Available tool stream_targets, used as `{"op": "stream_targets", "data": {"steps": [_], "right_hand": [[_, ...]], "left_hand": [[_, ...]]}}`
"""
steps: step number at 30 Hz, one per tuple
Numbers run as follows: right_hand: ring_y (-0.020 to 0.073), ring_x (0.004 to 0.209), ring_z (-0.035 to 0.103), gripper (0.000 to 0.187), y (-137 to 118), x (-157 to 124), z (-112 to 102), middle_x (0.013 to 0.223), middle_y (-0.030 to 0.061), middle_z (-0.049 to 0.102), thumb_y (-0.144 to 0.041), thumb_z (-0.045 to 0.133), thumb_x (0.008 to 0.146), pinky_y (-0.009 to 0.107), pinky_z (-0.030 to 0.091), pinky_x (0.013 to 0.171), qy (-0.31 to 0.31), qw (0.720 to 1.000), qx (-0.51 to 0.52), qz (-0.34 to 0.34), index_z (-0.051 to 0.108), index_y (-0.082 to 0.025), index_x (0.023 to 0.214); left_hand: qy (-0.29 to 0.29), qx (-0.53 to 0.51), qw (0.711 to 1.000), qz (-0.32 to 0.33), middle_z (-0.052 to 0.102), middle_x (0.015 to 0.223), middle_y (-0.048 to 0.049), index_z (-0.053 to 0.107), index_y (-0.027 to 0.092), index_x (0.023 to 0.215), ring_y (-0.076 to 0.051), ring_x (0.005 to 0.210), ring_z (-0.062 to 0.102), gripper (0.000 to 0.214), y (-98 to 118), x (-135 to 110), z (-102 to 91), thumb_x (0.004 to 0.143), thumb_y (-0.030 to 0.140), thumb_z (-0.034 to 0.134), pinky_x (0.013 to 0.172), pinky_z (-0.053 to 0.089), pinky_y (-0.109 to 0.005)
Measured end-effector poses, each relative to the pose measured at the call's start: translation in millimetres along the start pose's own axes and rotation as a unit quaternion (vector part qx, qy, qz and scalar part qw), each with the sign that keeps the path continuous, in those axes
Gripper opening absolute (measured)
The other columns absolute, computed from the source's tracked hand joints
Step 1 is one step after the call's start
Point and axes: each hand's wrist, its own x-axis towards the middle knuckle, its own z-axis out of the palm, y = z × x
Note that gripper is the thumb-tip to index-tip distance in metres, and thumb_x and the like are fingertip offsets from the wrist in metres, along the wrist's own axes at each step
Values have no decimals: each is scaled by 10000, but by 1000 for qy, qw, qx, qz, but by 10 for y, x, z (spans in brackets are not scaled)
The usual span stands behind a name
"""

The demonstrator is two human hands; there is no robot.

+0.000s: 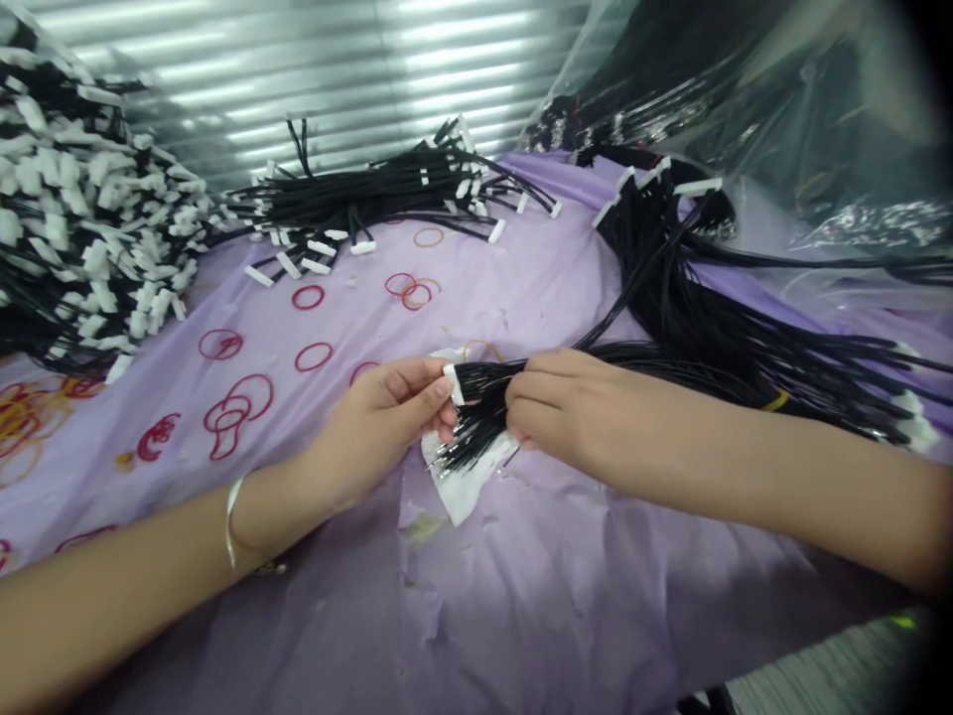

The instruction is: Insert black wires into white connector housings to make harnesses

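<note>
My left hand (376, 422) pinches a small white connector (452, 382) at the end of black wires, thumb and fingers closed on it. My right hand (570, 407) is closed around a bundle of black wires (476, 417) whose loose ends fan out to the left over a white scrap of paper (462, 487). The bundle trails right into a thick sheaf of black wires (715, 328) with a yellow band (776, 401). Both hands rest low over a purple plastic sheet (521, 596).
Red and orange rubber bands (313, 297) lie scattered on the sheet. A heap of black harnesses with white connectors (81, 238) fills the left, another pile (387, 194) lies at the back centre. Clear plastic bags of wires (745, 89) stand at the right. A ribbed metal wall (298, 60) is behind.
</note>
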Motion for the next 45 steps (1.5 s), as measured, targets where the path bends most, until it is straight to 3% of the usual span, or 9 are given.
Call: {"op": "stream_targets", "data": {"steps": [2,5,8,11,22,27,37,45], "right_hand": [[150,710,511,119,-7,10,-42,765,28,584,-140,470,894,284,405,681,9,997,64,50,565,-142,821],[93,570,466,99,-33,49,-86,684,-11,559,-174,490,865,225,335,538,71,973,164,148,531,-155,777],[86,581,472,90,-54,116,-49,652,-16,559,-157,521,812,215,322,548,135,949,192,211,536,-156,723],[80,573,469,100,-64,167,19,637,-17,564,-166,525,808,212,317,551,155,938,196,240,557,-153,715],[68,559,470,81,-44,171,49,621,-21,564,-130,556,773,193,321,535,159,942,187,229,581,-136,697],[72,581,489,65,-52,170,81,648,-9,579,-126,571,788,198,337,555,189,945,145,226,592,-122,726],[127,640,517,95,-92,184,96,671,24,576,-152,551,813,255,364,604,180,954,67,231,596,-108,741],[89,591,493,77,-82,200,107,657,-5,580,-149,560,797,224,337,569,196,940,121,253,591,-131,729]], "left_hand": [[-2,8,1000,0,545,638,24,606,134,831,-54,556,496,155,-1,-5,1,851,287,621,547,411,-149],[-4,38,999,0,555,637,23,593,137,888,-68,561,513,174,5,-22,9,856,307,612,554,422,-167],[-7,61,998,-1,550,632,24,580,135,893,-72,554,510,176,15,-33,20,864,308,597,545,418,-172],[-9,68,998,-1,544,626,26,574,131,867,-66,542,499,167,21,-31,24,866,297,588,534,407,-168],[-16,44,999,-7,546,634,22,585,124,874,-64,553,506,169,-4,-10,-10,859,292,600,538,414,-161],[-18,37,999,-8,562,633,17,594,134,878,-69,552,514,156,-5,-7,-11,854,288,610,534,420,-164],[-22,13,1000,-12,571,624,11,609,131,833,-63,544,512,150,-1,6,-25,843,279,631,532,421,-154],[-14,-3,999,-29,572,626,7,615,124,829,-66,546,525,147,13,3,-10,827,269,643,533,430,-151]]}}
